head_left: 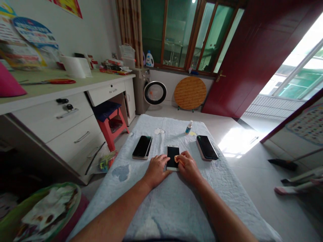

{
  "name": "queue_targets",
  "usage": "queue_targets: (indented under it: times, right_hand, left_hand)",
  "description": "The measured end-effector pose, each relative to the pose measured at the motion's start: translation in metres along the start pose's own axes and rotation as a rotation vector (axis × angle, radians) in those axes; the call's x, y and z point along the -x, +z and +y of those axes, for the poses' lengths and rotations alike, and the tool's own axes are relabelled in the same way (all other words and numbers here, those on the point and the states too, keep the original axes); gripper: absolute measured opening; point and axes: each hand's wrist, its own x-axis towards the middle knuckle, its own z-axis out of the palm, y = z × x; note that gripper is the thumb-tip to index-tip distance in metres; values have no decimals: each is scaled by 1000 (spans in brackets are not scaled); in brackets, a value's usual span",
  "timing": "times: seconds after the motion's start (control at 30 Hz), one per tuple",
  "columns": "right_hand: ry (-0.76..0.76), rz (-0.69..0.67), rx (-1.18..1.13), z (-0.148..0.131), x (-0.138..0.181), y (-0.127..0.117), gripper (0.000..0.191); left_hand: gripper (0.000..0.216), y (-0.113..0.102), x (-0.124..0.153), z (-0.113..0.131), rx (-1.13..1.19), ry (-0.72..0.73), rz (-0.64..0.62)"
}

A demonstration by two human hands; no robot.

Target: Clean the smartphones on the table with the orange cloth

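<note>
A white-framed smartphone lies face up on the cloth-covered table, its screen dark. My left hand holds it at the left edge, fingers along the side and thumb by the lower corner. Over the right side of the screen, my right hand is closed on a small orange-yellow cloth, most of it hidden by the fingers. To the left lies a second phone, apparently on top of another. On the right is a similar dark-screened phone. A small spray bottle stands upright beyond my right hand.
A pale blue patterned cloth covers the table. At left are a desk with drawers, a red stool and a filled waste bin. A washing machine with its door open and a round wooden tabletop stand behind.
</note>
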Motion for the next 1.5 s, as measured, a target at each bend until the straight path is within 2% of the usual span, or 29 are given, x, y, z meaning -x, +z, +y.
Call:
queue_targets:
  times: [0.13,0.27,0.5,0.57,0.77,0.97,1.2,1.47,1.5]
  right_hand:
    - [43,18,7,-4,0,0,16]
    - [55,12,3,-6,-1,1,19]
    - [-69,-206,-75,-18,-1,-16,20]
    - [-69,-233,-89,-19,-2,-19,16]
    - [39,-133,57,-5,-19,-11,11]
    - [65,-135,75,9,-41,-1,20]
    - [69,-130,50,-1,-40,-6,24]
    - [125,-60,167,1,-38,4,2]
    - [118,-50,154,2,-38,3,5]
  left_hand:
    - [46,0,0,1,-3,4,5]
    - [48,-2,0,1,-10,-2,-9]
    - [47,0,0,-1,7,11,11]
    - [47,0,0,-1,9,6,9]
    - [47,-4,-1,2,17,-14,-15]
    - [49,-3,-1,-1,18,-7,-18]
    - [47,-1,0,-3,35,10,1]
    - [46,-2,0,-2,41,10,-1]
    - [47,-2,0,-3,41,13,1]
